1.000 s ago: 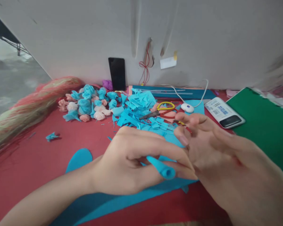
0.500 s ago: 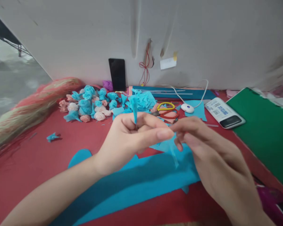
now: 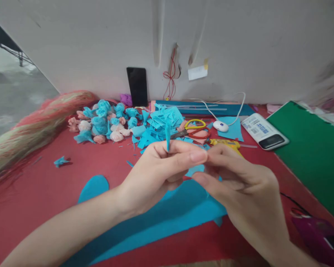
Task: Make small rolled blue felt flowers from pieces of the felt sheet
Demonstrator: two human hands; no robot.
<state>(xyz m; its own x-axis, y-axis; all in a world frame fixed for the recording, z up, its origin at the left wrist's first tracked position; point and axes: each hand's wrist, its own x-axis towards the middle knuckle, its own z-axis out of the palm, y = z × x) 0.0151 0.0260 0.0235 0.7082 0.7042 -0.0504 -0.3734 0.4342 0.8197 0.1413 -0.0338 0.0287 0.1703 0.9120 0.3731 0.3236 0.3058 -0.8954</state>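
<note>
My left hand [image 3: 167, 167] is closed, thumb pressed against the forefinger. A narrow piece of blue crepe paper [image 3: 167, 135] on a thin stem stands upright out of its grip. Fingertips meeting, my right hand [image 3: 236, 181] is bent in a pinch beside the left thumb. What lies between its fingers is mostly hidden; a bit of blue shows by them. Beneath both hands a long blue crepe paper sheet [image 3: 156, 222] lies on the red table [image 3: 22, 218].
Blue and pink paper flowers [image 3: 100, 126] are heaped at the back left. Near them lie blue paper scraps [image 3: 167, 120], scissors [image 3: 196, 128] and a yellow glue gun [image 3: 225, 143]. A white device [image 3: 265, 131] rests by a green board [image 3: 308, 159]. A phone [image 3: 137, 87] leans on the wall.
My right hand has curled closer to the left fingertips. The blue strip that dangled below them is no longer plainly visible. The glue gun has come into sight.
</note>
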